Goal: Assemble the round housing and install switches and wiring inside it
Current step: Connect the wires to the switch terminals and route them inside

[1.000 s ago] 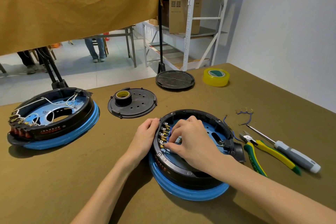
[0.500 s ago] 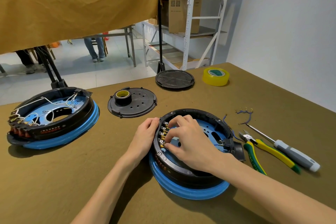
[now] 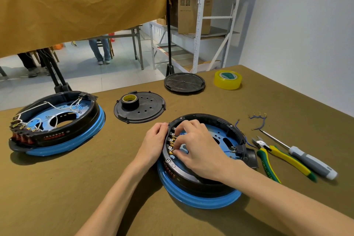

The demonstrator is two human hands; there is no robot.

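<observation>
A round black housing (image 3: 220, 123) on a blue base ring lies in front of me. Along its left inner wall runs a row of switches with brass terminals (image 3: 170, 141). My left hand (image 3: 154, 141) grips the housing's left outer rim with curled fingers. My right hand (image 3: 199, 146) reaches inside, its fingertips pinching a thin blue wire at the switch terminals. A black connector (image 3: 240, 151) with blue wires sits on the right inner wall. Loose blue wires with terminals (image 3: 257, 119) lie on the table to the right.
A second wired housing (image 3: 55, 122) lies at the left. Behind are a black cover with a tape roll on it (image 3: 140, 106), another black cover (image 3: 184, 82) and yellow tape (image 3: 228, 79). Cutters (image 3: 266, 156) and a screwdriver (image 3: 304, 158) lie right. Olive cloth covers the table (image 3: 76, 178).
My right hand has shifted a little left and toward the switch row, its fingers curling closer onto the terminals. My left hand stays on the rim.
</observation>
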